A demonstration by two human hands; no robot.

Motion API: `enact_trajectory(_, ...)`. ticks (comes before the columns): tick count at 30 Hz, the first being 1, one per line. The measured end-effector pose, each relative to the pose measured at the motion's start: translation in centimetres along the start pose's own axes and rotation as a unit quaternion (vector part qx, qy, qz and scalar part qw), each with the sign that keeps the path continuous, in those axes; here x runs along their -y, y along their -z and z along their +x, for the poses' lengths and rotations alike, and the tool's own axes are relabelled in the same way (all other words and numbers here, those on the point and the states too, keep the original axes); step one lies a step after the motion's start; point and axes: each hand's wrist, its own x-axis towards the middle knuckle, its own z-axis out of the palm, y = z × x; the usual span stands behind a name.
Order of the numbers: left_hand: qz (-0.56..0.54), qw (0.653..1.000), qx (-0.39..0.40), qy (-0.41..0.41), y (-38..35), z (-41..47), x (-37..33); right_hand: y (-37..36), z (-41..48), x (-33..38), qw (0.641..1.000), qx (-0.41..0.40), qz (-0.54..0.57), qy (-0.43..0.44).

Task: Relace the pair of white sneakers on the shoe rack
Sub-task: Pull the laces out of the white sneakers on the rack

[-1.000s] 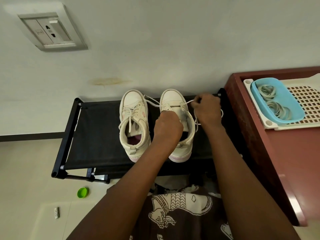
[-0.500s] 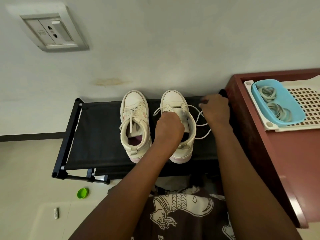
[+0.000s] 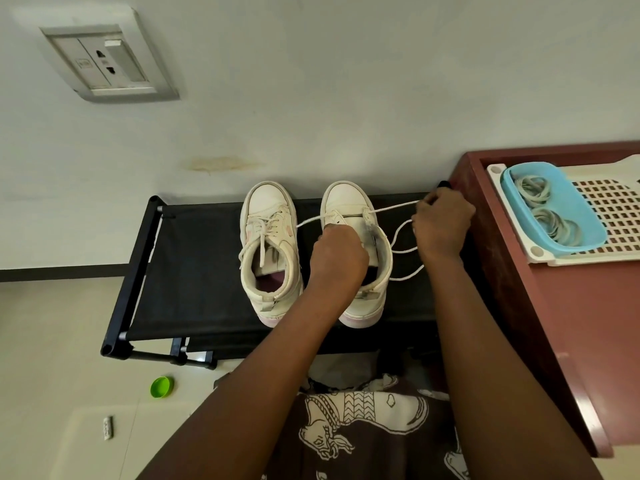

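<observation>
- Two white sneakers stand side by side on the black rack [image 3: 194,271], toes toward the wall, heels at the rack's near edge.
- Left shoe [image 3: 268,251] is laced, its loose ends lying over the tongue and collar.
- Right shoe [image 3: 360,244] is mostly unlaced; only the eyelets nearest the toe carry the lace [image 3: 391,206].
- Left hand [image 3: 337,258] is closed in a fist over the right shoe's tongue and opening; what the fingers grip underneath is hidden, though it looks like the tongue or the lace's other end.
- From under that fist a white strand runs left across the gap between the shoes toward the left shoe's side.
- Right hand [image 3: 443,223] is curled shut, pinching the lace near the rack's far right corner, just beside the cabinet [image 3: 540,334].
- Lace runs taut from the right shoe's front eyelet to that hand; slack loops hang below the hand and lie on the rack beside the shoe.
- Red-brown cabinet stands against the rack's right edge; on it lies a white perforated tray [image 3: 620,216] with a blue tub [image 3: 588,233] of rubber bands [image 3: 543,206].
- Green cap [image 3: 161,387] lies on the floor, below the rack's near left corner.
- Wall socket [image 3: 104,64] sits at upper left.
</observation>
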Motion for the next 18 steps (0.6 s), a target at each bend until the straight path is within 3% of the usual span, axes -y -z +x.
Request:
enact_trajectory(3,0.004,1.0,0.002,0.0,0.0,0.1,0.0,0.9,0.0,-0.1,0.998,-0.02,-0.03,-0.046)
enact_trajectory(7,0.011,1.0,0.001,-0.001,-0.1,0.1,0.0,1.8,-0.9,0.1,0.972,0.117,-0.187,-0.08)
enact_trajectory(13,0.022,1.0,0.001,-0.002,0.0,0.0,-0.1,0.0,-1.1,1.8,0.964,0.184,-0.153,0.115)
enact_trajectory(18,0.026,1.0,0.003,-0.005,0.0,0.0,-0.1,-0.4,-1.7,2.2,0.952,0.238,-0.102,0.164)
